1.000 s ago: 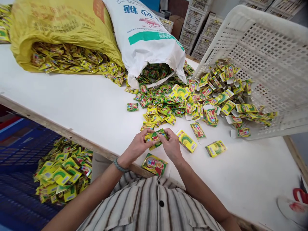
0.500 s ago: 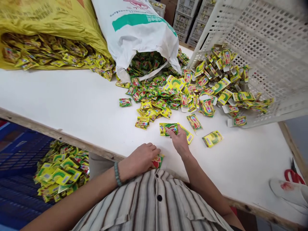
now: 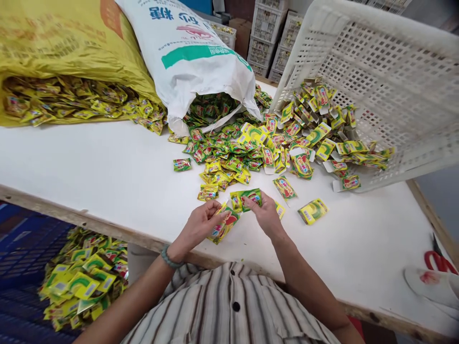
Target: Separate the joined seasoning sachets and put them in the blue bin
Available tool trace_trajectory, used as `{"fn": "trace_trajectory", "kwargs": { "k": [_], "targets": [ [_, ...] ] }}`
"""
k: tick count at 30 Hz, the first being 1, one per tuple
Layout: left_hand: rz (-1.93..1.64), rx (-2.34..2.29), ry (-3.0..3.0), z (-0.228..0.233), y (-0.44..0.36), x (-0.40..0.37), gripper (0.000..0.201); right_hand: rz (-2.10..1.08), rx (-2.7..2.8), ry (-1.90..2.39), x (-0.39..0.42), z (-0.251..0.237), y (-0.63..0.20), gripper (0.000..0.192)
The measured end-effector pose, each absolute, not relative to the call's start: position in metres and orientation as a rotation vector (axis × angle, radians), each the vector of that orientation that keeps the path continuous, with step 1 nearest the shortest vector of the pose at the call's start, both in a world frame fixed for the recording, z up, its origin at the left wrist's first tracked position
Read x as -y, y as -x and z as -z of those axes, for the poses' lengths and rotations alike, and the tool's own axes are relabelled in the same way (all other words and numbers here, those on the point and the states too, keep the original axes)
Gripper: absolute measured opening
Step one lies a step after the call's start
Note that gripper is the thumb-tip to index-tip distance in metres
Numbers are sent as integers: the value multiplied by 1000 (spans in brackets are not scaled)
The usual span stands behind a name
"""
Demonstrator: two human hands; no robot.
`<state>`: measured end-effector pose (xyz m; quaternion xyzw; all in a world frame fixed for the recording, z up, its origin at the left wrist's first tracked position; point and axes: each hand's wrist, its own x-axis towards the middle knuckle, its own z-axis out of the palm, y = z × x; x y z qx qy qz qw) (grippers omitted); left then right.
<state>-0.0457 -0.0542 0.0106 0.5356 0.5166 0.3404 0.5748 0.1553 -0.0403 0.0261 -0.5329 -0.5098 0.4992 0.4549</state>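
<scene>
My left hand pinches a small printed carton with a watermelon picture, tilted above the table's front edge. Close to the carton's upper end, my right hand grips small candy packets, one yellow and one green, side by side. A yellow carton lies partly hidden behind the right hand. Further right lie a green-and-yellow carton and another yellow carton. Beyond the hands spreads a heap of green and yellow packets.
A white sack spills green packets; a yellow sack holds yellow ones. Cartons spill from a tipped white crate. Below the table at left, a blue crate holds cartons. Red-handled scissors lie at right beside a white cup-shaped thing.
My left hand has lifted the carton from the table's front edge and brought it up beside the packets. My right hand still holds the packets. The camera view has shifted slightly.
</scene>
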Motion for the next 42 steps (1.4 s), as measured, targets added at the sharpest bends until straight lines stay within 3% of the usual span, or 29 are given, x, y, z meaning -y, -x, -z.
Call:
{"fn": "trace_trajectory", "kwargs": {
  "k": [6, 14, 19, 27, 36, 38, 42],
  "targets": [
    [-831, -1211, -1112, -9, 46, 62, 42, -1306, 1643, 1449, 34, -35, -163, 29],
    [-842, -1223, -1180, -6, 48, 63, 40, -1368, 1766, 1381, 24, -44, -167, 29],
    [-795, -1195, -1296, -13, 49, 64, 36, -1138, 1912, 1410, 21, -47, -158, 31],
    [-802, -1039, -940, -14, 49, 61, 46, -1088, 1433, 1437, 34, -29, -134, 35],
    [-855, -1010, -796, -11, 45, 66, 55, -735, 1716, 1423, 52, -21, -133, 28],
    [-875, -986, -792, -9, 45, 67, 53, -768, 1758, 1413, 54, -18, -132, 32],
    [-886, -913, -796, -6, 45, 68, 49, -1122, 1841, 1309, 58, -14, -127, 43]
  ]
}}
